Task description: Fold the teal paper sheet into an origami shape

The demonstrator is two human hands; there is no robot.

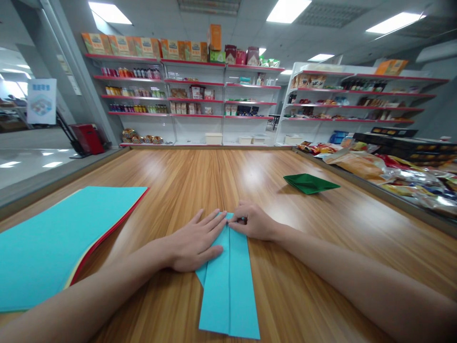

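A light blue sheet of paper (230, 290), folded into a long strip with a seam down its middle, lies on the wooden table in front of me. My left hand (196, 240) rests flat on the strip's upper left part, fingers stretched out and slightly spread. At the far end of the strip, my right hand (252, 220) has its fingers curled, thumb and forefinger pinched at the paper near the seam. A small flap of the same paper sticks out below my left palm. Part of the strip's far end is hidden by both hands.
A stack of coloured paper (71, 233), blue on top, lies at left. A folded green paper boat (310, 183) sits at far right on the wooden table (171, 176). Packaged snacks (374, 166) crowd beyond the right edge. Stocked shelves (194, 83) stand behind.
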